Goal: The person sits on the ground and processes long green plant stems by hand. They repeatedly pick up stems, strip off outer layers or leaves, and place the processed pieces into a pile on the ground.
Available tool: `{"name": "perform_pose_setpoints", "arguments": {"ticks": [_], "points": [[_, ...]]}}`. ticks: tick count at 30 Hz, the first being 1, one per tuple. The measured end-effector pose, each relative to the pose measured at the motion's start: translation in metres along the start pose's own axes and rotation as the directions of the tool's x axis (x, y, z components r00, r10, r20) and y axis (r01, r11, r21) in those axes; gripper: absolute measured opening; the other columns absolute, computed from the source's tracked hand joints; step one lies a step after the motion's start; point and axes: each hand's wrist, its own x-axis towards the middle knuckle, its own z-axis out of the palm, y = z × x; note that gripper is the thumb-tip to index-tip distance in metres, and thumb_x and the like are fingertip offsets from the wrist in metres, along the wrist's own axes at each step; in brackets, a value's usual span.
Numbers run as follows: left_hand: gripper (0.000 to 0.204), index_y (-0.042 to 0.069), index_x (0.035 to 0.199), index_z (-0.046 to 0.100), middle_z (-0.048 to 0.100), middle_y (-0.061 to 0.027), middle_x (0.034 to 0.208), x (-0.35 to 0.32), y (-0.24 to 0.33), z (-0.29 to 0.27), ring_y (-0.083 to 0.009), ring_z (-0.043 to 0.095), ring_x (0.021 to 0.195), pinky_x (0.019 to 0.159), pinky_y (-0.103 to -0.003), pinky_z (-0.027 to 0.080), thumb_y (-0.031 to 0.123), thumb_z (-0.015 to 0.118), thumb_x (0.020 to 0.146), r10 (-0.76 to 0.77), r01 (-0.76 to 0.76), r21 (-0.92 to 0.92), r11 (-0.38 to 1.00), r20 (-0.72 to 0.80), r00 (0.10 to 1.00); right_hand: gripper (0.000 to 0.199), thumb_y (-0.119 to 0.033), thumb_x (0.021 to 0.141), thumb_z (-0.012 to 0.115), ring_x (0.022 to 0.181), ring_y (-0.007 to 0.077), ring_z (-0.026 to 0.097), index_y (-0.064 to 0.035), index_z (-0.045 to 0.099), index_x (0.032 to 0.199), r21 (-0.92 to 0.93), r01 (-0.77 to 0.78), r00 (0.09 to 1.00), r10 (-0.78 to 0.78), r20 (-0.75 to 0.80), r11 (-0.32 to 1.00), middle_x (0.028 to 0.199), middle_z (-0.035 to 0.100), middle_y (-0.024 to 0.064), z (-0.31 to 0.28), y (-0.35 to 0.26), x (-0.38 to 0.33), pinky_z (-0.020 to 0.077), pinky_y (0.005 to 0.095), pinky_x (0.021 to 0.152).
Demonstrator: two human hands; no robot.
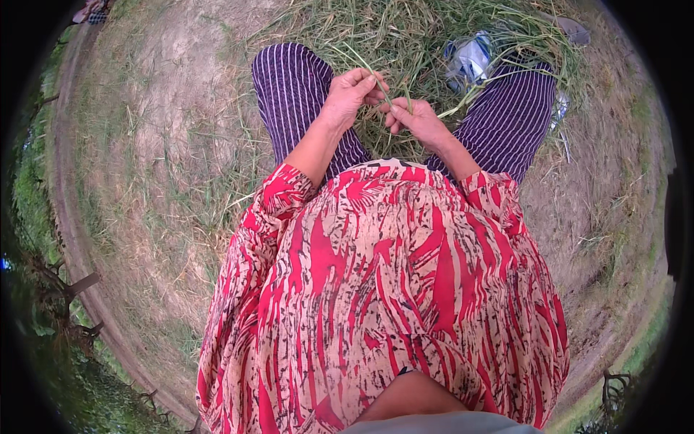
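Note:
Between my knees, my left hand (355, 90) pinches a thin green grass stem (359, 58) with thumb and fingers. Close to its right, my right hand (416, 119) is closed on the lower part of the same stem, and the fingertips of both hands nearly meet. Some loose green strands stick out around my right hand. Beneath and beyond the hands spreads a heap of cut grass (303, 29), partly hidden by my hands and legs.
A blue and white plastic bag (471, 59) lies in the grass by my right knee. A grey object (573, 30) sits at the far right. Dry bare soil (173, 72) with grass wisps stretches to the left. Far left, another person (94, 11) is partly visible.

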Motion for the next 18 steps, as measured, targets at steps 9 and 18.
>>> {"name": "perform_pose_setpoints", "arguments": {"ticks": [9,18], "points": [[0.014,0.002,0.094,0.055,0.062,-0.0101,0.086,0.003,0.002,-0.007,-0.0158,0.06,0.072,0.064,-0.028,0.052,0.014,0.049,0.09,0.039,-0.063,-0.167,0.984,-0.144,0.989,0.018,-0.004,0.081,0.052,0.072,0.0312,0.056,0.0005,0.056,0.098,-0.863,0.375,0.84,-0.517,0.162,0.339,0.077,0.059,0.0148,-0.013,-0.009,-0.01,0.045,0.0351,0.068],[0.017,0.003,0.092,0.056,0.062,-0.0103,0.086,-0.006,0.017,0.005,-0.017,0.06,0.074,0.063,-0.03,0.051,0.019,0.052,0.089,0.02,0.013,-0.209,0.978,0.154,0.988,0.021,-0.016,0.093,0.042,0.055,0.0114,0.052,0.0015,0.053,0.09,-0.328,0.12,0.988,-0.146,-0.056,0.937,0.061,0.053,0.0045,0.021,-0.029,-0.02,0.0466,0.0257,0.053]]}}
